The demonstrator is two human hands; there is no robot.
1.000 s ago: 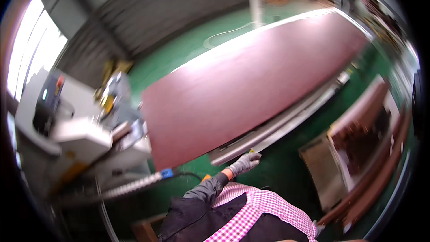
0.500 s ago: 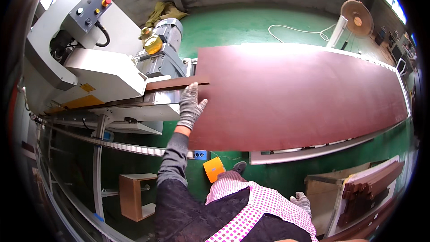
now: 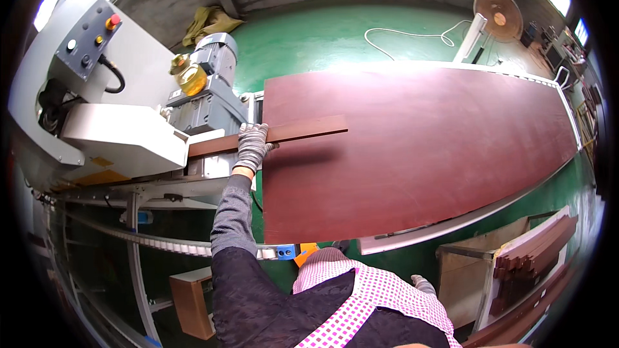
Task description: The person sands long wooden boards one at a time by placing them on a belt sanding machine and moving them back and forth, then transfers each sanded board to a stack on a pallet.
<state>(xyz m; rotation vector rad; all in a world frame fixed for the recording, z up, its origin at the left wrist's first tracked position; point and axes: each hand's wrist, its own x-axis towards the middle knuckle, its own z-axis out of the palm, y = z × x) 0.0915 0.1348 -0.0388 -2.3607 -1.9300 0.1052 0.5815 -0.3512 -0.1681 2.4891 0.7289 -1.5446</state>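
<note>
My left hand (image 3: 252,145), in a grey knit glove, is closed around a narrow brown wooden strip (image 3: 303,131). The strip juts out of the grey-white machine (image 3: 122,135) on the left and reaches over the near end of a long dark red table top (image 3: 419,148). My right hand (image 3: 423,281), also gloved, hangs low beside my hip near the lower edge, holding nothing that I can see; its fingers are mostly hidden.
A control panel (image 3: 90,38) with coloured buttons sits on the machine's upper left, a motor (image 3: 209,84) beside it. A standing fan (image 3: 493,9) and white cable lie on the green floor beyond. Stacked brown wooden strips (image 3: 535,258) rest in a rack at lower right.
The wooden strip has come further out of the machine to the right, over the table top, with my left hand now wrapped around it. The view has settled on the machine.
</note>
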